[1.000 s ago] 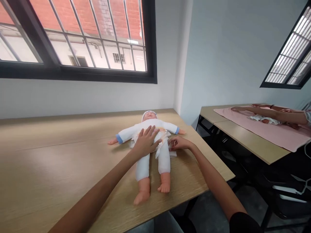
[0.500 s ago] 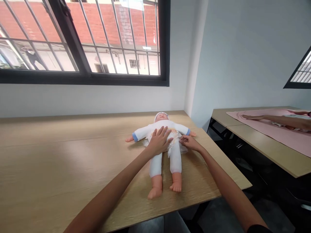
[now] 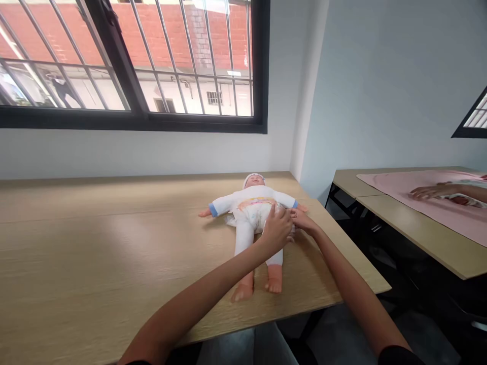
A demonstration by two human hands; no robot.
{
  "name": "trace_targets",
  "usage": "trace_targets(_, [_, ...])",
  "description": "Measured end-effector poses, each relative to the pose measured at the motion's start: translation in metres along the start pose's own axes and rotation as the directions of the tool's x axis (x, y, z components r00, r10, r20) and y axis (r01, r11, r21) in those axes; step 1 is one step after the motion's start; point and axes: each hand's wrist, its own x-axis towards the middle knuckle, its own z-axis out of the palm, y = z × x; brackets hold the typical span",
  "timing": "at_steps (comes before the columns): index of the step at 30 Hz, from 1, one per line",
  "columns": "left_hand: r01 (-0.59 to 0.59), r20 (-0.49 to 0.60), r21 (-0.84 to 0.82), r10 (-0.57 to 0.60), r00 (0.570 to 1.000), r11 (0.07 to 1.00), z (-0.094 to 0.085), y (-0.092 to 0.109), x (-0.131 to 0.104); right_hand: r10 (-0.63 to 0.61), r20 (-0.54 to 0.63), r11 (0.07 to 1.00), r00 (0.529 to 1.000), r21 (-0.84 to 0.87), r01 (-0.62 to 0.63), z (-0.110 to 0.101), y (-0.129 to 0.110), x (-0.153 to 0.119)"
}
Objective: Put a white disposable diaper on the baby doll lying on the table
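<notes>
A baby doll point(image 3: 256, 195) in a white suit with blue cuffs lies on its back on the table, head away from me and feet toward me. A white diaper point(image 3: 258, 215) is around its hips, with one loose edge jutting out on the left. My left hand point(image 3: 278, 228) reaches across the doll's leg, its fingers bent over the diaper's right side. Meeting it there, my right hand point(image 3: 303, 221) pinches the diaper's edge beside the hip. The fingertips of both hands are close together and partly hidden.
The wooden table point(image 3: 95, 243) runs along the wall beneath a barred window point(image 3: 198, 61). At right, beyond a gap, stands another table point(image 3: 403, 218) with a pink cloth point(image 3: 384, 185). Another person's hand point(image 3: 426, 191) rests over something on that cloth.
My left hand has moved right from the doll's belly to its hip, beside my right hand, uncovering the printed front of the suit. The other person's hand has moved right.
</notes>
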Motion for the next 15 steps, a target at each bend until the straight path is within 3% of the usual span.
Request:
trace_targets(2, [0.036, 0.132, 0.029, -0.039, 0.991, 0.999, 0.006, 0.007, 0.011, 0.056, -0.009, 0.996, 0.998, 0.071, -0.055, -0.003, 0.002, 0.002])
trace_targets(4, [0.058, 0.189, 0.03, -0.063, 0.98, 0.998, 0.012, 0.009, 0.02, 0.057, 0.015, 0.99, 0.998, 0.128, -0.059, -0.005, 0.002, 0.003])
trace_targets(10, [0.094, 0.152, 0.002, -0.093, 0.984, 0.996, 0.022, 0.009, 0.025, 0.063, 0.097, 0.971, 0.993, 0.226, -0.083, -0.014, -0.004, 0.0])
trace_targets(15, [0.081, 0.047, -0.064, -0.078, 0.996, 0.995, 0.039, 0.004, 0.022, 0.111, 0.155, 0.95, 0.982, 0.273, -0.15, -0.021, -0.009, -0.003])
